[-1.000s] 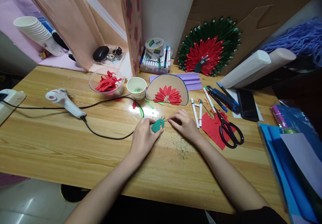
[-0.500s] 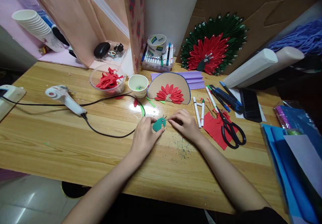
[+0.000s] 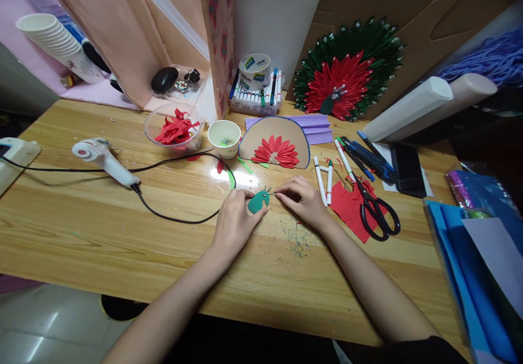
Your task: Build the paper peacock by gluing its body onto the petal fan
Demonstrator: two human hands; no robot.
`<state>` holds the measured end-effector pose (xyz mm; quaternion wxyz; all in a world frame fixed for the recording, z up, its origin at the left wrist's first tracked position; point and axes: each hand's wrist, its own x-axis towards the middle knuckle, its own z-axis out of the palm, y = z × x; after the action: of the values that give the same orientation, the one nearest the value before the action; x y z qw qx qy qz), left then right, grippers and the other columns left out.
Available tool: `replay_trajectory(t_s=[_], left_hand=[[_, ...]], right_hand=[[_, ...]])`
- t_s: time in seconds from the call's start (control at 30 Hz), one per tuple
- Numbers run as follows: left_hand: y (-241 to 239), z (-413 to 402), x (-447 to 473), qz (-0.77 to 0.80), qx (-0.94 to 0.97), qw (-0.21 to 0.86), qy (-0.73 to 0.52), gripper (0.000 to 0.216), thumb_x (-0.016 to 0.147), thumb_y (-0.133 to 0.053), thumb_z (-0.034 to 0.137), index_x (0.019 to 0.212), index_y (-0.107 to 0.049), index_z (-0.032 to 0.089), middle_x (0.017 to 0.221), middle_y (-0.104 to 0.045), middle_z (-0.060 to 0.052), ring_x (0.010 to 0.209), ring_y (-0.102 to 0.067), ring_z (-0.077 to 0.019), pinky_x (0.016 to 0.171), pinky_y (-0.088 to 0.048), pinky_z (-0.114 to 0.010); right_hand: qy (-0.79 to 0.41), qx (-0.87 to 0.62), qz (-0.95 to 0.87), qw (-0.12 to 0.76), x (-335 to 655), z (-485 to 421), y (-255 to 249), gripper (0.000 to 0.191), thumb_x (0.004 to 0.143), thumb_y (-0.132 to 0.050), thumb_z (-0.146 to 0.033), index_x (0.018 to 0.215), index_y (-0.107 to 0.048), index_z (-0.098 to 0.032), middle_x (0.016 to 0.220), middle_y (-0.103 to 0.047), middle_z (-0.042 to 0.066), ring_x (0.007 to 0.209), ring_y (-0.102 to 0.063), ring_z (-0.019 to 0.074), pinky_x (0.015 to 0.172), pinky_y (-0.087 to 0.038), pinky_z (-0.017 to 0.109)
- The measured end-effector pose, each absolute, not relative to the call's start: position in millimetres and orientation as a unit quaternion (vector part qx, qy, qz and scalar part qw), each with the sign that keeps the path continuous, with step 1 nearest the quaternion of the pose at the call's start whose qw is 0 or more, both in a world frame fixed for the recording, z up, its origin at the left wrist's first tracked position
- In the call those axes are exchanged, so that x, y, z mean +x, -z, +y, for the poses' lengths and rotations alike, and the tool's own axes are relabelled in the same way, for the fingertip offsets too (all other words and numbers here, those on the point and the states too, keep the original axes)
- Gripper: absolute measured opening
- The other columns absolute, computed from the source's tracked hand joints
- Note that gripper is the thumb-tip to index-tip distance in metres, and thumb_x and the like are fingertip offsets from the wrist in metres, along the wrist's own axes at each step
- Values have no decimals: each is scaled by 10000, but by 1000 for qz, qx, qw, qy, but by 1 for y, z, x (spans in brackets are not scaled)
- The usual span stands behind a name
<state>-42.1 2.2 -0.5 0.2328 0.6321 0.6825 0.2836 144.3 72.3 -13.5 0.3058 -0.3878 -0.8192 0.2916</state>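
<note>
Between the thumb and fingers of my left hand point(image 3: 235, 219) is a small green bird-shaped cutout point(image 3: 256, 202), held just over the tabletop. A dark dot like an eye and a few thin dark strands show at its upper edge. My right hand point(image 3: 300, 200) is closed in a pinch on a thin stick point(image 3: 272, 193), whose tip points at the cutout beside the eye; I cannot tell whether it touches. Behind both hands lies a tan half-round card point(image 3: 249, 146) with a blue edge and red petals point(image 3: 275, 151) fanned along its base.
At left lies a white glue gun point(image 3: 102, 162) with a black cord. A paper cup point(image 3: 224, 138) and a bowl of red scraps point(image 3: 176, 129) stand behind. To the right are white markers point(image 3: 320, 181), black scissors point(image 3: 379, 217) on red paper point(image 3: 351, 208), and blue packets point(image 3: 469, 266).
My right hand has shifted very slightly to the right, with a little more of the thin stick showing. My left hand and the green cutout stay in place.
</note>
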Motion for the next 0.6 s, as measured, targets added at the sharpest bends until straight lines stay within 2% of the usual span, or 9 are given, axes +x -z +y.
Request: replay_trajectory(t_s=[0.6], left_hand=[[0,2,-42,685,630,235,-280,279,729,-698,306,927,-555,172,922,-620,-65,896,-602,-214,793,-484,-344]], right_hand=[[-291,-390,-820,301,144,73,13,62,816,-596,-199,808,-655,-215,769,-613,38,763,-560,182,681,-454,328]])
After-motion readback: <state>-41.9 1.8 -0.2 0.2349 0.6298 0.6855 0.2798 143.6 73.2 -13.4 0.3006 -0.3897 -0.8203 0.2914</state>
